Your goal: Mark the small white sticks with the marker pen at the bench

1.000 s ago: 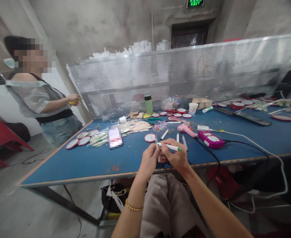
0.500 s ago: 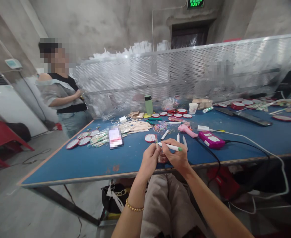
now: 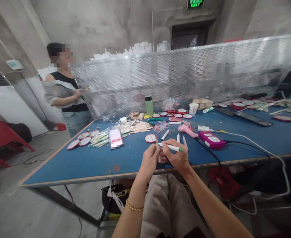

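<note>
My left hand (image 3: 150,159) is closed on a flat wooden stick (image 3: 157,141) held upright near the table's front edge; its upper part looks reddish. In my right hand (image 3: 176,157) is a white marker pen (image 3: 170,146) with a green end, lying nearly level. The pen's tip points left and is at or very close to the stick; contact is too small to tell. Just behind the stick lies a round white disc with a red rim (image 3: 149,138). More white markers (image 3: 165,135) rest on the table beyond my right hand.
A pink glue gun (image 3: 187,130) and a purple box (image 3: 212,140) with cables lie to the right. Wooden sticks (image 3: 138,126), a phone-like white item (image 3: 115,137) and red-rimmed discs (image 3: 73,144) lie left. A green bottle (image 3: 148,105) and paper cup (image 3: 193,108) stand behind. A person (image 3: 66,89) stands at far left.
The person at the far left has shifted slightly to the right. My hands, the stick and the marker stay almost in the same place.
</note>
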`<action>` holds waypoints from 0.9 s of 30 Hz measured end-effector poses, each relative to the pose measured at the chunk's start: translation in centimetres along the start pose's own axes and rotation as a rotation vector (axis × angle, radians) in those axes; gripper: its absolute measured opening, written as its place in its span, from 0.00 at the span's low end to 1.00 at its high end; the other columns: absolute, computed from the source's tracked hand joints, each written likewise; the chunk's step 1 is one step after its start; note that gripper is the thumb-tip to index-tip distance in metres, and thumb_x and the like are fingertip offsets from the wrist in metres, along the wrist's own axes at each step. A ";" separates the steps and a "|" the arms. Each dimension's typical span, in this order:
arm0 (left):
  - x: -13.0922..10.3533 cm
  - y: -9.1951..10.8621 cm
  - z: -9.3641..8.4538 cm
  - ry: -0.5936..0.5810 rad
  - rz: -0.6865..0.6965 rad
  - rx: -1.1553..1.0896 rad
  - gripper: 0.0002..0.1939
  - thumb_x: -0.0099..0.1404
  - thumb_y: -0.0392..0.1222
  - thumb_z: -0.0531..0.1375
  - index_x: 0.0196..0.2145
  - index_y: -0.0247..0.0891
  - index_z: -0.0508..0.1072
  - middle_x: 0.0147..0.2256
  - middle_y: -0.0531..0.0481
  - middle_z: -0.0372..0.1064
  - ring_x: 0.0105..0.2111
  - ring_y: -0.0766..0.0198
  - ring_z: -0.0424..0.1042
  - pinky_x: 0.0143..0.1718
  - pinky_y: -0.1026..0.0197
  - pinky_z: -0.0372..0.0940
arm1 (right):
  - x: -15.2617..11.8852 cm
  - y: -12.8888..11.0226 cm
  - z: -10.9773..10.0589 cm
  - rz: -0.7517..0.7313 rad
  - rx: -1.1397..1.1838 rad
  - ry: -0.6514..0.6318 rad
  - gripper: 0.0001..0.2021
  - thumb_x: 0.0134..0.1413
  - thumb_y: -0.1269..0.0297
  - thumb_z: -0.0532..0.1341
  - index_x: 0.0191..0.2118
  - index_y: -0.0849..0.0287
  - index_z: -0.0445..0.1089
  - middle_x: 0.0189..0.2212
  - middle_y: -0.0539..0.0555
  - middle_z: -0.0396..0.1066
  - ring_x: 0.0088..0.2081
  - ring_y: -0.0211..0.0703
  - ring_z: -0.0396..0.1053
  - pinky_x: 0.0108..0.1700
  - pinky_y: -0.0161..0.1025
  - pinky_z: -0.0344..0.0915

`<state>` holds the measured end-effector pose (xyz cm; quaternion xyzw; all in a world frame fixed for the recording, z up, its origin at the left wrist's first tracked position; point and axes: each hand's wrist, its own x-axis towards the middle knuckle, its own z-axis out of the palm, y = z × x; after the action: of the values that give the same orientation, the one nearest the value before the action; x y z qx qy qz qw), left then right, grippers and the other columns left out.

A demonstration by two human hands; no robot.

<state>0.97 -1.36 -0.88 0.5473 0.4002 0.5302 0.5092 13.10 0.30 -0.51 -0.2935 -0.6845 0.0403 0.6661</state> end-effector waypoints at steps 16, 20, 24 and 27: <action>0.1 -0.3 -0.1 -0.022 -0.022 -0.043 0.20 0.56 0.58 0.62 0.33 0.38 0.66 0.22 0.56 0.70 0.22 0.64 0.73 0.27 0.60 0.71 | -0.2 0.3 -0.1 0.015 0.008 0.016 0.08 0.57 0.72 0.58 0.28 0.59 0.71 0.21 0.49 0.71 0.22 0.34 0.67 0.27 0.31 0.64; 0.0 -0.2 -0.1 -0.023 -0.024 -0.051 0.20 0.56 0.57 0.62 0.33 0.37 0.66 0.22 0.56 0.69 0.21 0.65 0.72 0.27 0.60 0.71 | -0.1 0.1 -0.2 0.029 0.018 0.011 0.09 0.57 0.71 0.58 0.27 0.59 0.71 0.21 0.48 0.70 0.22 0.34 0.66 0.27 0.31 0.64; 0.0 -0.1 -0.1 -0.023 -0.022 -0.060 0.20 0.56 0.58 0.63 0.32 0.38 0.66 0.22 0.56 0.69 0.21 0.65 0.71 0.27 0.61 0.70 | 0.0 0.0 -0.1 0.021 0.010 0.015 0.09 0.56 0.71 0.59 0.26 0.59 0.70 0.20 0.48 0.70 0.22 0.34 0.65 0.27 0.31 0.63; 0.0 -0.1 -0.1 -0.021 -0.016 -0.060 0.20 0.56 0.58 0.63 0.32 0.37 0.67 0.22 0.56 0.69 0.21 0.65 0.72 0.26 0.62 0.70 | -0.1 0.1 -0.1 0.023 0.005 0.010 0.09 0.57 0.71 0.59 0.27 0.59 0.71 0.21 0.48 0.70 0.22 0.34 0.66 0.27 0.31 0.64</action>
<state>0.89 -1.33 -0.96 0.5342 0.3830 0.5319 0.5338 13.22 0.31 -0.60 -0.2997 -0.6777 0.0485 0.6697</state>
